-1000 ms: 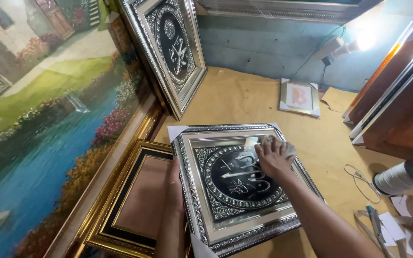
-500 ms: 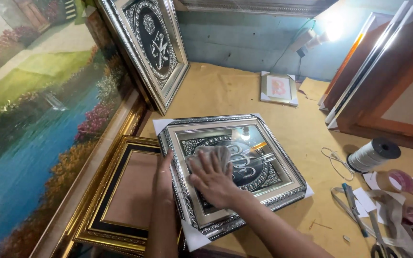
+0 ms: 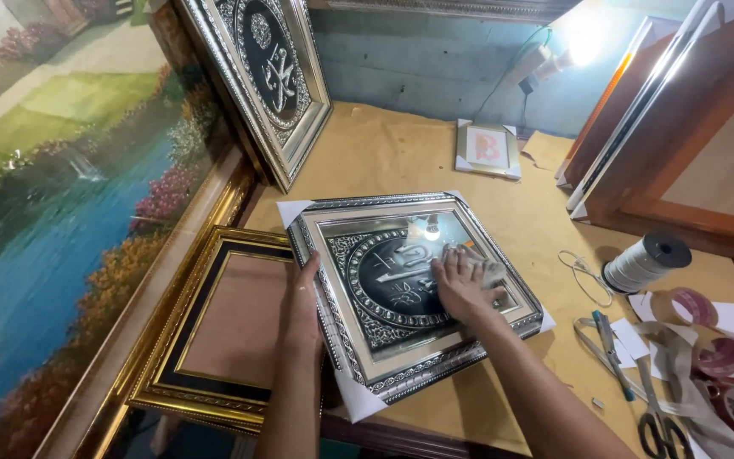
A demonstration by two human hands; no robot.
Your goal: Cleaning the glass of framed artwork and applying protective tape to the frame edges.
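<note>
A silver ornate frame (image 3: 414, 293) lies flat on a brown-paper-covered table (image 3: 392, 153), in the centre of the picture, turned so its corners point roughly up, down, left and right like a diamond. It is close to square, so no long axis stands out; its glass faces up over a dark, embossed round design, with white card protectors on the corners.

The right hand (image 3: 465, 285) rests palm down on the glass, right of centre, fingers (image 3: 460, 259) held together and flat, pointing toward the upper edge of the picture. There may be a cloth under them, but I cannot tell. The left hand (image 3: 303, 310) grips the frame's left edge, thumb on top, the other fingers hidden beneath. Both hands touch the frame.

To the lower left, just beside it, lies an empty gold frame (image 3: 214, 331). At the right sit a spool of white string (image 3: 643, 263), scissors (image 3: 660, 425) and tape rolls (image 3: 719, 357). A large landscape painting (image 3: 53, 195) fills the left.
</note>
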